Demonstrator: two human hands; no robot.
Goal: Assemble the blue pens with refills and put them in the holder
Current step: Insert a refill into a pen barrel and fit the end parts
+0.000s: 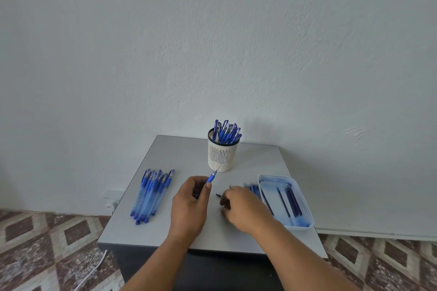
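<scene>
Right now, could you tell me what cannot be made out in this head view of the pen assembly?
- Right hand: only its back shows, so the dark piece poking out at its fingers cannot be identified.
- Left hand: it covers most of the pen, so a refill inside cannot be confirmed.
- Holder: its wall hides the lower ends of the pens in it.
- Tray: refills too small to count.

Two hands work over one grey table (pixel 248 156), the left hand (pixel 189 203) gripping one pen (pixel 211 178). One holder (pixel 221 156) stands packed with roughly ten capped pens (pixel 227 131), and about eight more pens (pixel 151 194) lie in a bundle. One tray (pixel 305 203) holds about five refills (pixel 292 198).
</scene>
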